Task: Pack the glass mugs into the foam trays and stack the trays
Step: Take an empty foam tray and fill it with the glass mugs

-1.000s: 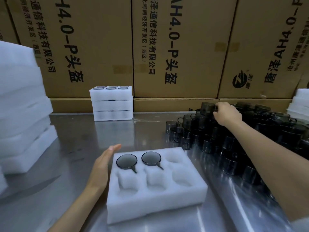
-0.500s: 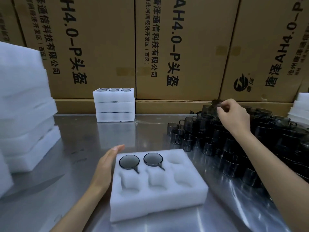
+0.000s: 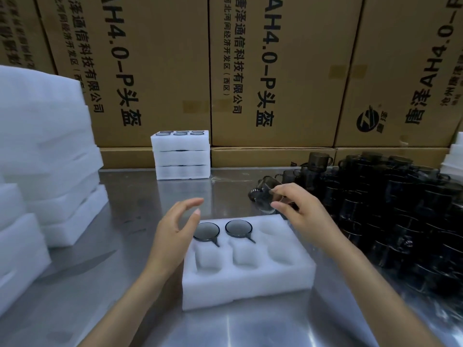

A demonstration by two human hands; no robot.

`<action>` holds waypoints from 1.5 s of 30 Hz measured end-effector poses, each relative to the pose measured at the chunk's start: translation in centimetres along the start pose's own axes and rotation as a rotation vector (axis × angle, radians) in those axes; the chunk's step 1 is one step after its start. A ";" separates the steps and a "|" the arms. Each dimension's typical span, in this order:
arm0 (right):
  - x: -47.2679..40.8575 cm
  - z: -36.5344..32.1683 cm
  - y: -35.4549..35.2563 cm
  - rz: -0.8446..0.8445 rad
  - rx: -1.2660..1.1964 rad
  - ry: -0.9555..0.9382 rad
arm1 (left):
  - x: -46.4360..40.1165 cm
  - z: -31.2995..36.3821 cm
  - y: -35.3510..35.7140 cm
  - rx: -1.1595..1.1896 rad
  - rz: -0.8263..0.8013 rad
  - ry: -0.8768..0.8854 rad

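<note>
Right hand (image 3: pixel 304 214) pinches a smoked glass mug (image 3: pixel 263 196) tilted over the foam tray (image 3: pixel 248 279) (left hand (image 3: pixel 175 229) spread, empty): loose grip risks dropping it onto seated mugs (image 3: pixel 238 228).

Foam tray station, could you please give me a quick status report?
Right hand holds a glass mug above the foam tray. Left hand open beside it. Two pockets filled. Nothing blocking.

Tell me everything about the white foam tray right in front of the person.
The foam tray is a thick white block lying flat on the steel table, with six moulded pockets in two rows. Two dark glass mugs fill the far-left and far-middle pockets; four stay empty. The open left hand hovers at its far-left corner.
</note>
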State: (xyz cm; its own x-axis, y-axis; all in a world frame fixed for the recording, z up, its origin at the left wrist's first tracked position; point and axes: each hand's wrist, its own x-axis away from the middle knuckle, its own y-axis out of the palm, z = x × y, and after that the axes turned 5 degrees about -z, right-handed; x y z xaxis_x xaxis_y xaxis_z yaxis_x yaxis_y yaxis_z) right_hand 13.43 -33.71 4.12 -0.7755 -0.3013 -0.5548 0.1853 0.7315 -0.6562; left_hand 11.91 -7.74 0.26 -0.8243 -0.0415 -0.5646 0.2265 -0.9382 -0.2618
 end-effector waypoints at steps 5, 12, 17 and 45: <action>0.2 -0.8 0.8 -0.145 -0.020 -0.061 | -2.0 4.1 2.2 0.092 -0.306 -0.004; 0.8 -0.6 0.5 -0.165 -0.347 0.079 | -4.0 4.6 4.5 0.237 -0.695 -0.135; 0.7 -0.7 0.8 -0.080 -0.691 0.235 | -4.3 4.3 6.6 0.216 -0.494 -0.053; 0.8 1.9 1.0 -0.353 -0.245 0.281 | -2.9 2.1 5.8 -0.481 -0.819 -0.018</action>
State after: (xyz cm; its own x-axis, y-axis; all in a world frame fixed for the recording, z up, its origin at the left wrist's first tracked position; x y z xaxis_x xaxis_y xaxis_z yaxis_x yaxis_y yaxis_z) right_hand 14.13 -34.39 2.05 -0.9036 -0.4048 -0.1401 -0.2383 0.7469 -0.6207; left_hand 14.48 -13.76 2.01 -0.8285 0.5577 -0.0512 -0.2396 -0.4356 -0.8677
